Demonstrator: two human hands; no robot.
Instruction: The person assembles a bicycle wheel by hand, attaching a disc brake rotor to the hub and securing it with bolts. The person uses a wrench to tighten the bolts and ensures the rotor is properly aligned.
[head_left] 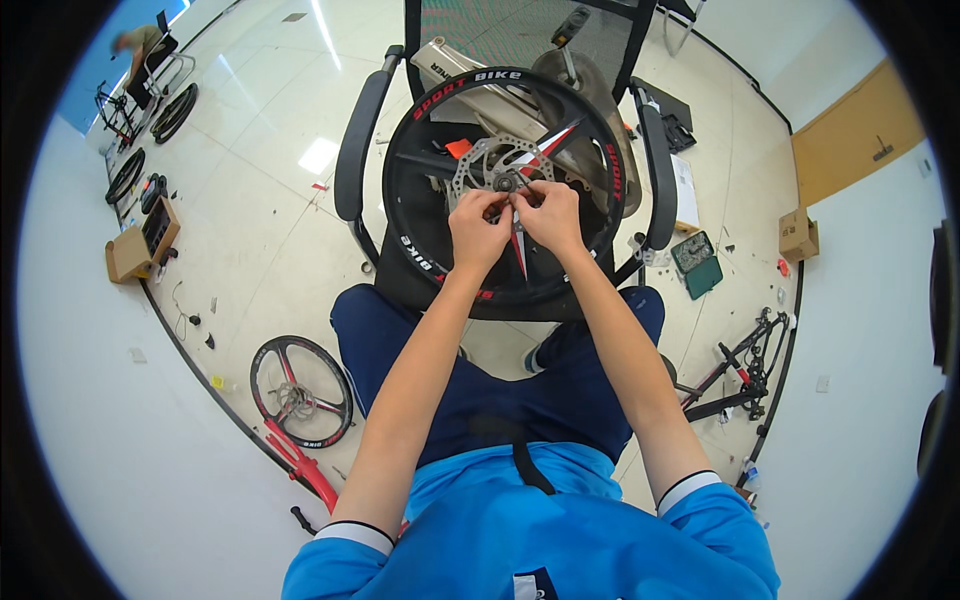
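A black bicycle wheel [392, 195] with red and white marks lies flat across the seat of an office chair [358, 150] before me. At its middle sit a silver disc brake rotor [466, 174] and the hub [505, 184]. Just on the near side of the hub, my left hand [479, 228] is closed in a pinch. My right hand [553, 219] pinches right beside it, the fingertips of both nearly meeting. Whatever small thing they hold is hidden by the fingers. An orange piece [458, 148] shows between the spokes.
Silver metal parts [487, 98] lie behind the wheel on the chair. Another wheel [258, 385] and a red fork-like part [303, 463] rest at lower left. On the right are an opened green case [704, 278], a cardboard box [798, 236] and a black bike frame [722, 402]. A person [140, 50] sits far left.
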